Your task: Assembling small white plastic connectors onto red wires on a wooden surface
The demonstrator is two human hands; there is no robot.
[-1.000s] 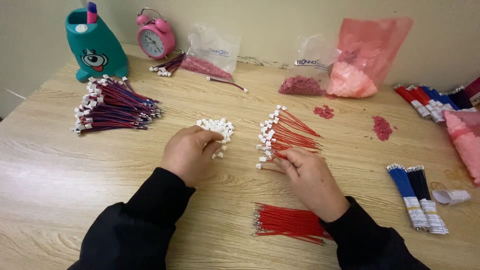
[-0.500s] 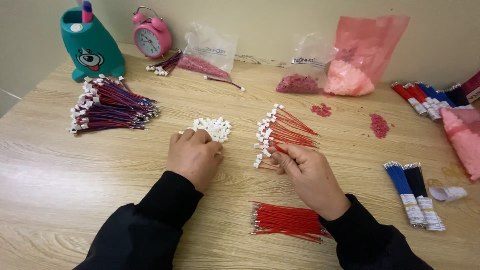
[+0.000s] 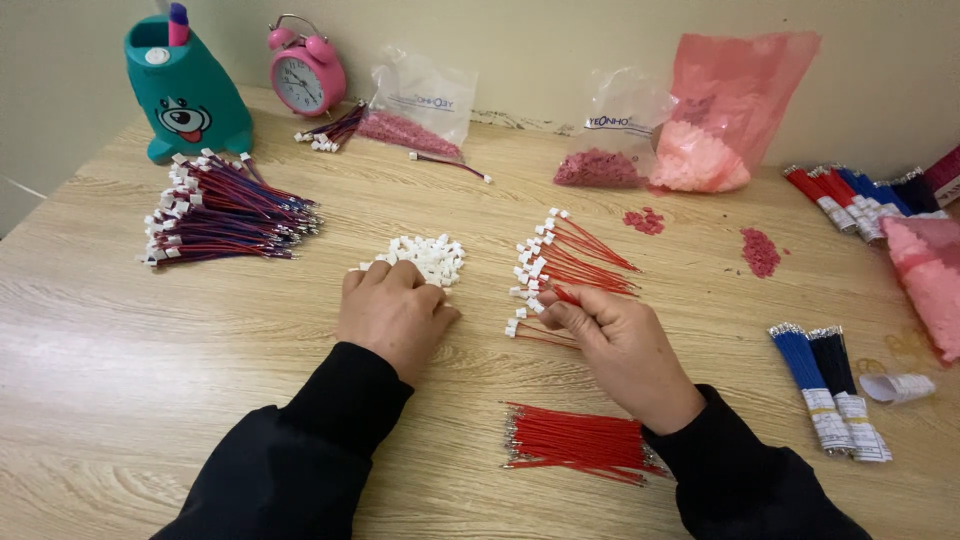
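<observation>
Wooden counter [image 3: 120,360]: left hand [image 3: 393,310] curls onto white connectors [image 3: 428,257], right hand [image 3: 615,335] pinches a red wire [image 3: 560,296], likely mid-assembly, needing fine alignment next.

Small white plastic connectors [image 3: 428,257], heaped loosely at frame centre, just left of the wires. Thin red wires [image 3: 570,262] tipped with white plugs, fanned flat on the wood at centre-right, plug ends pointing left.
</observation>
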